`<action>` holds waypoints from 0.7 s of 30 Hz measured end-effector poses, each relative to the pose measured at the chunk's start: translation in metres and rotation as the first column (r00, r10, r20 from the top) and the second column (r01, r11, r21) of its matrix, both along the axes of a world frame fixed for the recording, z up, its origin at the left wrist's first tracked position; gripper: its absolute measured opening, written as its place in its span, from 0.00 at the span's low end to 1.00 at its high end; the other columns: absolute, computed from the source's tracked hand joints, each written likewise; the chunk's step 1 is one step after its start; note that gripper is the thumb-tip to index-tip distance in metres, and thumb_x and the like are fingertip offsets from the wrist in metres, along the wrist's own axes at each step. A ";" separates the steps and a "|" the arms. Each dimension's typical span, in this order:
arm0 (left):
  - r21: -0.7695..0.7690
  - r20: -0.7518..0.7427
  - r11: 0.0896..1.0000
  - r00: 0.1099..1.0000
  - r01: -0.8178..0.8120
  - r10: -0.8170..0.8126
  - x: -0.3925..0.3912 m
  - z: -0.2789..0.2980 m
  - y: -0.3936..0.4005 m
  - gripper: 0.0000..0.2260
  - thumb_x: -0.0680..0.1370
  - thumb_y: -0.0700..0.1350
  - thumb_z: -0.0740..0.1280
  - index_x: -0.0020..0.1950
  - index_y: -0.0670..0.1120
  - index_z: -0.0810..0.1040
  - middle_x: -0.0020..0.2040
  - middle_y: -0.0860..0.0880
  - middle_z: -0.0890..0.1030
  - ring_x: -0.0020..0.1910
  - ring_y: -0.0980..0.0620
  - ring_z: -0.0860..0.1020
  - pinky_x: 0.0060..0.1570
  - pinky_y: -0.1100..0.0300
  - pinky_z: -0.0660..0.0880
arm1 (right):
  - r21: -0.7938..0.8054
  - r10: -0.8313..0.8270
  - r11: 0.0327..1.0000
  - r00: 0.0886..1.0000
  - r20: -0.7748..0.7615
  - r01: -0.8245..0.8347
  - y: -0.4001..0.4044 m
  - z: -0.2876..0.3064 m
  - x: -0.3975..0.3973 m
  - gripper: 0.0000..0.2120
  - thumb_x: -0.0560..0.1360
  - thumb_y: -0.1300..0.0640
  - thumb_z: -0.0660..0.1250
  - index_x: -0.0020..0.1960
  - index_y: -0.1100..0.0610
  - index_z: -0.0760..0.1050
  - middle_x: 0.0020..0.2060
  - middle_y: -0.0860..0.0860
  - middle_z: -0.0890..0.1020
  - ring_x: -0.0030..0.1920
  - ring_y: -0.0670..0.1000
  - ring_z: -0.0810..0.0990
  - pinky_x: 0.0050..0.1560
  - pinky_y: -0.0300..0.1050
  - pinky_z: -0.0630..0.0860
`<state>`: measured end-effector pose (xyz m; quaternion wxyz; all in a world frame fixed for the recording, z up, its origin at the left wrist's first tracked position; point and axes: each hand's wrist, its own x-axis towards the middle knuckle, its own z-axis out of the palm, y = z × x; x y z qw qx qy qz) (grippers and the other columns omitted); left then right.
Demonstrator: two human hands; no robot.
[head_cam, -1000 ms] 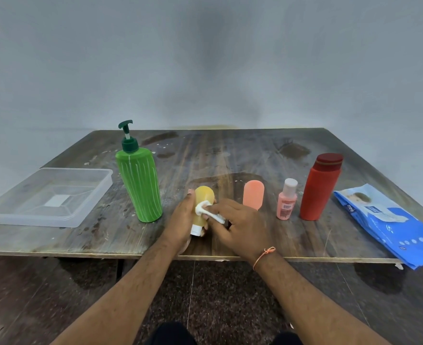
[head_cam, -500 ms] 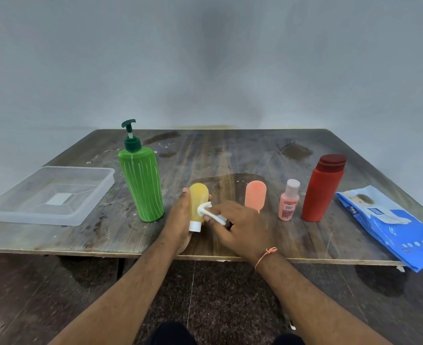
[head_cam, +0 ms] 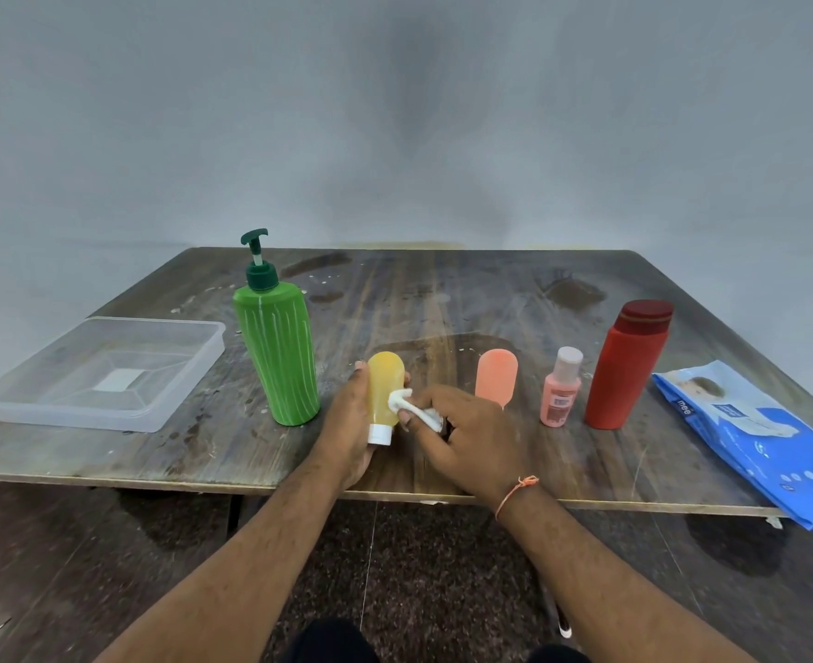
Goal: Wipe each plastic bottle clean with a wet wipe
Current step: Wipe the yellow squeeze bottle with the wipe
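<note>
The left hand (head_cam: 347, 423) gripped the yellow bottle (head_cam: 385, 392) from its left side, fingers curled around the back with their tips showing at the bottle's right edge, thumb along the near left. The bottle was held cap-down, its white cap (head_cam: 379, 434) pointing toward the person, just above the near middle of the table (head_cam: 443, 299). The right hand (head_cam: 462, 433) pinched a crumpled white wet wipe (head_cam: 412, 408) between curled fingers and thumb — the wipe's leading end pressed against the right side of the yellow bottle, about halfway down its body. A thin orange thread (head_cam: 514, 492) circled the right wrist.

Taking the yellow bottle as the landmark: the green pump bottle (head_cam: 275, 346) stood upright just to its left, and further left lay a clear plastic tray (head_cam: 98, 375), well apart. To the right of the yellow bottle stood a peach-coloured tube (head_cam: 496, 378), upright and partly hidden at its base by the right hand; beyond that a small pink bottle (head_cam: 561, 387) with a pale cap, then a tall red bottle (head_cam: 627, 366) with a darker red lid. Farthest right lay a blue pack of wipes (head_cam: 758, 437) — flat, its near end overhanging the table's front edge.
</note>
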<state>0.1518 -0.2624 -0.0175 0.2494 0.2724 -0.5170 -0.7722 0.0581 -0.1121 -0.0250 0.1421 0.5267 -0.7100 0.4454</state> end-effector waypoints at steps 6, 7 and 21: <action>0.059 -0.040 0.998 0.999 0.010 -0.007 -0.001 0.000 0.001 0.27 0.88 0.59 0.51 0.57 0.41 0.83 0.44 0.48 0.88 0.40 0.53 0.86 0.40 0.58 0.82 | 0.018 0.104 0.995 0.991 -0.078 -0.103 0.000 -0.001 0.004 0.08 0.80 0.45 0.73 0.52 0.49 0.84 0.47 0.40 0.86 0.42 0.42 0.82 0.39 0.40 0.75; 0.061 -0.030 0.998 1.000 0.001 0.001 -0.002 0.000 0.001 0.27 0.88 0.59 0.52 0.58 0.41 0.83 0.45 0.47 0.88 0.42 0.52 0.86 0.44 0.56 0.82 | -0.004 0.080 0.997 0.994 -0.074 -0.081 0.000 -0.001 0.004 0.08 0.80 0.45 0.73 0.53 0.49 0.84 0.48 0.40 0.86 0.43 0.42 0.82 0.39 0.40 0.76; -0.258 0.106 0.966 0.993 -0.019 0.048 -0.008 -0.015 0.004 0.39 0.72 0.78 0.59 0.61 0.47 0.83 0.57 0.40 0.85 0.58 0.39 0.83 0.64 0.34 0.77 | -0.093 0.018 0.995 1.000 -0.003 -0.018 0.000 -0.002 -0.001 0.09 0.78 0.52 0.77 0.58 0.48 0.87 0.54 0.41 0.87 0.51 0.40 0.84 0.48 0.38 0.81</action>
